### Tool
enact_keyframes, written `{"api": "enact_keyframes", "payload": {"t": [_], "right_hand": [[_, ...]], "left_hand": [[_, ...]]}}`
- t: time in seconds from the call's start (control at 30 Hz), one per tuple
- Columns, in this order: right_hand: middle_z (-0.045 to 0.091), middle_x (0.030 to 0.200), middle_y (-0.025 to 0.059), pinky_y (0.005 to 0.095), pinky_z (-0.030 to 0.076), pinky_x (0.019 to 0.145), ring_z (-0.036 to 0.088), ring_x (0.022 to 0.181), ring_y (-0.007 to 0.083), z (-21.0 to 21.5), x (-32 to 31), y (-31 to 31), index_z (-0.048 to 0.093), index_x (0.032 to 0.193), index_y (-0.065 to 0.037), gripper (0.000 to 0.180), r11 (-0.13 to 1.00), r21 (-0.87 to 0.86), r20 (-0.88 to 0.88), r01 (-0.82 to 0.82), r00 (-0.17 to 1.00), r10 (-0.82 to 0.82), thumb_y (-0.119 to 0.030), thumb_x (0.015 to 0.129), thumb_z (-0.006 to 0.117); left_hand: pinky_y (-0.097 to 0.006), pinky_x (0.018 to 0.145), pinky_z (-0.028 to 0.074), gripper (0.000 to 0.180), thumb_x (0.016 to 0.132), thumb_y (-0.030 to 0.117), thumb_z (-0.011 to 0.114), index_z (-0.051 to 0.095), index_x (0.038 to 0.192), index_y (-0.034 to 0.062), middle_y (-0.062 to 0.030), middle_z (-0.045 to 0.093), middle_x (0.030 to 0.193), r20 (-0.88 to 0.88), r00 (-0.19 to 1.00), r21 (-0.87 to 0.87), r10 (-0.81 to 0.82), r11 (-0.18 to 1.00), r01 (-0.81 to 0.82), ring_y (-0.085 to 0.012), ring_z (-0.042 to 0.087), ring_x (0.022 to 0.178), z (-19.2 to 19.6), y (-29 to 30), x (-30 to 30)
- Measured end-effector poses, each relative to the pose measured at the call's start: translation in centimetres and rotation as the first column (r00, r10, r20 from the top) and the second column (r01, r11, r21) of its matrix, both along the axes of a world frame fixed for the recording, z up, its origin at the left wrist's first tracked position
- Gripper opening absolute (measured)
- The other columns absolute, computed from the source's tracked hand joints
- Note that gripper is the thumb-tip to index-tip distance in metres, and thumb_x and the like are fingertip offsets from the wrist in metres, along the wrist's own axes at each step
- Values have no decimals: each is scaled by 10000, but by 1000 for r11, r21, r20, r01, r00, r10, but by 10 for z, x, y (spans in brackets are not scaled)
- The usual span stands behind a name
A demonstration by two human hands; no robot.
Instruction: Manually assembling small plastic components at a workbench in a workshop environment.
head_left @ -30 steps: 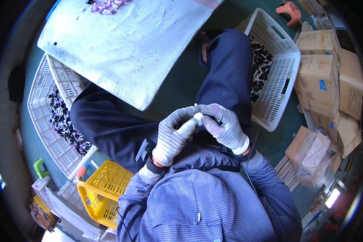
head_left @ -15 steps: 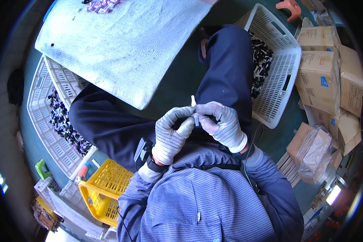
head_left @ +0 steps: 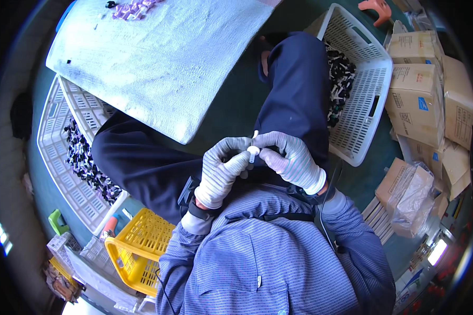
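Note:
Both hands wear striped knit gloves and meet in front of my lap. Between their fingertips is a small white plastic part with a round disc and a pale, see-through lower end. A thin white tip shows just above the fingers. My left hand pinches the part from the left, thumb against the disc. My right hand grips it from the right with thumb and forefinger. The fingers cover some of the part, so its exact kind cannot be made out.
A white-covered table stands ahead, with a pile of small lilac parts. White baskets at left and right hold many small black, white and purple parts. A yellow basket sits at lower left; cardboard boxes are stacked right.
The small white part has turned between my fingers, so its round disc now faces up into view. Its upper tip shows less. Both hands stay at nearly the same spot.

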State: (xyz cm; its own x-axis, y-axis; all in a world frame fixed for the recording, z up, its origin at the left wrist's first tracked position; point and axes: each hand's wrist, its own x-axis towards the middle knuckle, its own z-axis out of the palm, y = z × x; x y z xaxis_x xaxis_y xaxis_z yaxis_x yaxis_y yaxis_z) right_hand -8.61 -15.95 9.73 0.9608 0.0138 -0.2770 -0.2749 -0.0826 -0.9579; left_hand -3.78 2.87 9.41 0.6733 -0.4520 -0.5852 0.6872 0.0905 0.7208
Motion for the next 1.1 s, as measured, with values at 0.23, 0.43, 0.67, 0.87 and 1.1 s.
{"api": "enact_keyframes", "payload": {"t": [0.23,0.43,0.67,0.87,1.1], "right_hand": [[654,993,117,404,521,848,641,926,322,2,12,1,643,1137,-78,333,822,-558,465,112,863,198,-16,810,647],[649,997,151,429,521,813,638,931,344,-11,-4,5,614,1156,-58,305,907,-403,287,-122,924,252,-52,852,603],[645,986,203,441,536,740,653,869,377,-18,-19,27,563,1191,-7,293,891,-439,129,-119,973,193,-111,919,534],[679,979,200,399,548,739,681,864,347,3,-1,21,555,1250,-8,317,995,-36,-181,-94,980,86,-101,953,493],[683,1035,215,403,548,803,673,962,368,-19,-8,20,565,1264,-8,334,983,-183,67,-33,997,46,-68,942,498]], "left_hand": [[-196,478,431,145,871,91,704,674,1005,43,-77,672,862,-185,982,-305,49,947,-105,-104,591,635,-9,12,0],[-195,495,435,119,887,71,684,679,1004,52,-89,696,890,-181,984,-267,-4,963,-45,-101,592,639,-6,9,-3],[-233,613,497,144,927,99,654,665,1061,45,-77,692,867,-264,963,-346,49,928,-142,-125,644,701,-16,3,-14],[-314,782,574,214,937,72,631,641,1147,30,-95,704,998,-284,943,-268,175,929,-253,-175,688,851,-13,6,-11],[-290,840,545,284,913,90,679,624,1181,13,-83,700,1031,-70,997,-91,43,995,-49,-144,671,897,-1,3,-10]]}}
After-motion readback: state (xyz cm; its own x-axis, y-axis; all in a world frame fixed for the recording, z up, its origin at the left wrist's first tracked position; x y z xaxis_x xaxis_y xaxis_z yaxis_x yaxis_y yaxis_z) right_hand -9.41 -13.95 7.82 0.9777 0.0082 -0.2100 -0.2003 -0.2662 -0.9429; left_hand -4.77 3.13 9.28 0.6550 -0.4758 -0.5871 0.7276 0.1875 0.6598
